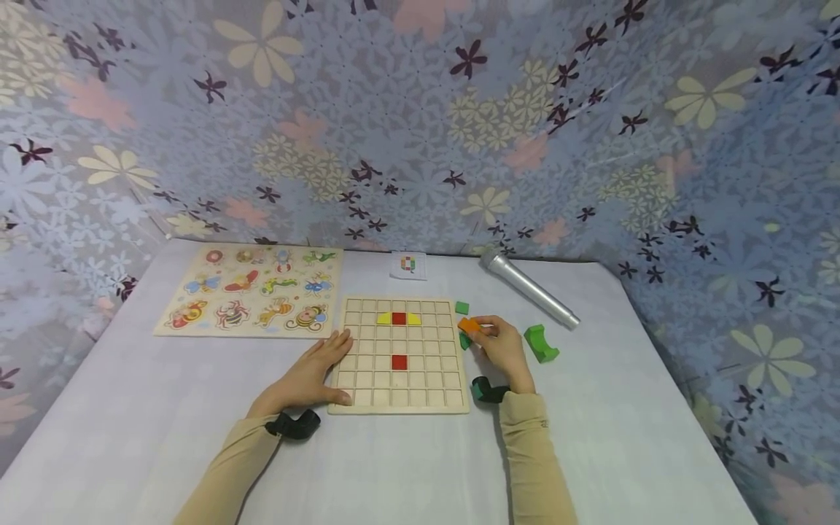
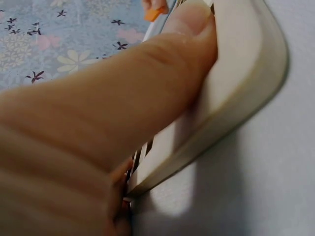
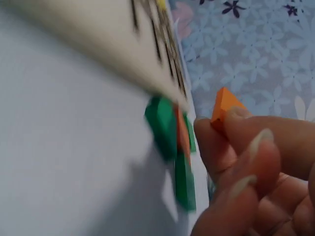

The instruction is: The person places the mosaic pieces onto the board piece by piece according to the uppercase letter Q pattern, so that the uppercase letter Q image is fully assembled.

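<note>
The wooden grid board (image 1: 382, 380) holds a red square (image 1: 399, 319) between two yellow pieces near its top and another red square (image 1: 399, 362) lower down. My left hand (image 1: 313, 373) rests on the board's left edge, fingers spread; in the left wrist view its thumb (image 2: 147, 73) presses on the rim. By the right edge, my right hand (image 1: 504, 350) pinches an orange piece (image 3: 225, 105) between thumb and index finger. Green pieces (image 3: 162, 128) lie beside the board, one near its top right corner (image 1: 462, 308), with an orange-red piece (image 3: 181, 130) among them.
An insect picture board (image 1: 249, 292) lies at the back left. Behind the grid is a small pattern card (image 1: 408, 265). A silver microphone (image 1: 533, 289) lies at the back right, and a green curved block (image 1: 539, 344) right of my right hand.
</note>
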The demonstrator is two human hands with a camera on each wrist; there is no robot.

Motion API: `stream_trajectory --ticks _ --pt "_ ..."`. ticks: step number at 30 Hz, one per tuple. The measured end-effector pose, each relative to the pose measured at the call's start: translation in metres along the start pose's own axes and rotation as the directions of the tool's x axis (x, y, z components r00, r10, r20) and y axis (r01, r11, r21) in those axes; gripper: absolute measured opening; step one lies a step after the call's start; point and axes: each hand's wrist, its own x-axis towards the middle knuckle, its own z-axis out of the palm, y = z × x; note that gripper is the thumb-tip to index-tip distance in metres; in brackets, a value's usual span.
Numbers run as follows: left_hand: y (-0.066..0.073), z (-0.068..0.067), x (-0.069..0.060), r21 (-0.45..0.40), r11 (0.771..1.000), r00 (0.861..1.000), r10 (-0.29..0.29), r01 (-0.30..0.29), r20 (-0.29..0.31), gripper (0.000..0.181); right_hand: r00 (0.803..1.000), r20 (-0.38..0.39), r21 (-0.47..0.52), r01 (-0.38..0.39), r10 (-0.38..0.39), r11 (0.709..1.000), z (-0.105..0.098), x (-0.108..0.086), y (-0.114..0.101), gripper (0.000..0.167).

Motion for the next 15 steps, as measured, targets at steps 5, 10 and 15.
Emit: stream_trajectory --ticks 5,10,15 --pt "0.0 0.002 -0.001 -0.007 1.0 1.0 -0.003 0.003 0.0 0.106 0.999 0.027 0.166 -0.039 0.035 0.985 0.014 0.006 -0.011 0.032" --pt "0.0 0.001 -0.003 0.001 1.0 1.0 -0.003 0.003 -0.005 0.106 0.996 0.055 0.378 -0.083 0.067 0.922 0.029 0.008 -0.023 0.034" --pt "0.002 -0.001 -0.002 0.002 1.0 1.0 0.0 0.0 -0.001 0.106 0.99 0.105 0.516 -0.139 0.098 0.845 0.046 0.007 -0.031 0.036"
